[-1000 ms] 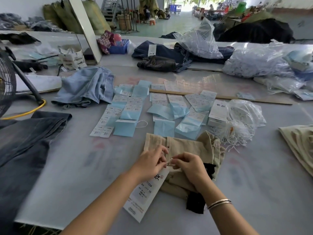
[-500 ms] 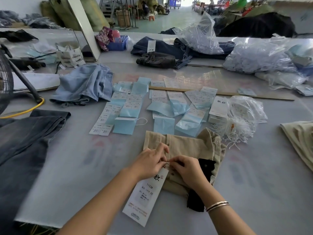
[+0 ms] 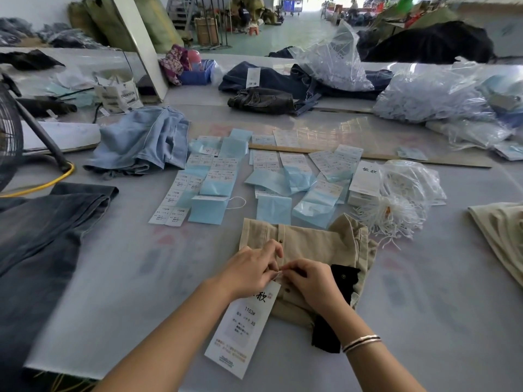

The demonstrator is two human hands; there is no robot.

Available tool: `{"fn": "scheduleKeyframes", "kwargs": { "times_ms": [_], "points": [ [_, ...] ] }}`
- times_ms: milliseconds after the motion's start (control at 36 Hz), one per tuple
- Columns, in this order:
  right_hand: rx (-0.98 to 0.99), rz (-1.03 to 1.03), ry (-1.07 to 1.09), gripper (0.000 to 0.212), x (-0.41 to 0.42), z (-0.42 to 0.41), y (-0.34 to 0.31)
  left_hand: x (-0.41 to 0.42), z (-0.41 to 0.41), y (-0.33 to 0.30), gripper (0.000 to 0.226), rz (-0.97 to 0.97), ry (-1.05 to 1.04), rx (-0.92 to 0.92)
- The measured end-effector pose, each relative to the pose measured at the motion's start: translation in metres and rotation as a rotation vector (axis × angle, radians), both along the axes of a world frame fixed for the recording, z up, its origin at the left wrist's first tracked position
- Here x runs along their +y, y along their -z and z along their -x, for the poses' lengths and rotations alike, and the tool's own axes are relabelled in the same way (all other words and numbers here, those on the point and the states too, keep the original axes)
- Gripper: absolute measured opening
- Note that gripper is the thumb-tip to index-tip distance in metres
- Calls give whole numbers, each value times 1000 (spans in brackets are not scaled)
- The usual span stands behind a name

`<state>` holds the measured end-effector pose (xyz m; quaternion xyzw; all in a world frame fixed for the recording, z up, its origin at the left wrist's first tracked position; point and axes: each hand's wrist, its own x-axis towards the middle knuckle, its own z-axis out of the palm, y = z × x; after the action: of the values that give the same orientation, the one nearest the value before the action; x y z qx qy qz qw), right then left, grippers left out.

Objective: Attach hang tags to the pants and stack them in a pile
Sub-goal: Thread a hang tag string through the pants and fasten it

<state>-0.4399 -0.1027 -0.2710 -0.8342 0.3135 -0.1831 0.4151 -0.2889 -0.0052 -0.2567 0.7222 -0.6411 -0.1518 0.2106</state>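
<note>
Both hands meet over the folded beige pants point(image 3: 305, 244) lying on the grey table point(image 3: 424, 306): left hand point(image 3: 249, 271) and right hand point(image 3: 311, 281) each pinch the thin string at the top of the white hang tag point(image 3: 240, 326). That tag slants down off the pants' near edge onto the table, under the left wrist.

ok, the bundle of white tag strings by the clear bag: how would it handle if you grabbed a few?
The bundle of white tag strings looks limp and very light. Loose ends splay over the grey table and cross each other, so several would likely tangle and come along. One end seems tied, so the whole bundle may drag.
</note>
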Motion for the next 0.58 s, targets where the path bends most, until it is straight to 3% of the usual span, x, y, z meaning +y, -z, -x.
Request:
{"fn": "scheduleKeyframes", "kwargs": {
  "times_ms": [333,500,583],
  "points": [
    [21,-7,-30,10,0,-1,0,-1,1,-5,29,-27,-4,-4],
    [-22,4,18,7,1,-1,0,-2,4,-11,27,-83,-112,263],
    [-30,4,43,7,3,-3,2,-2,3,-13,25,-90,-145,313]
  ]
}}
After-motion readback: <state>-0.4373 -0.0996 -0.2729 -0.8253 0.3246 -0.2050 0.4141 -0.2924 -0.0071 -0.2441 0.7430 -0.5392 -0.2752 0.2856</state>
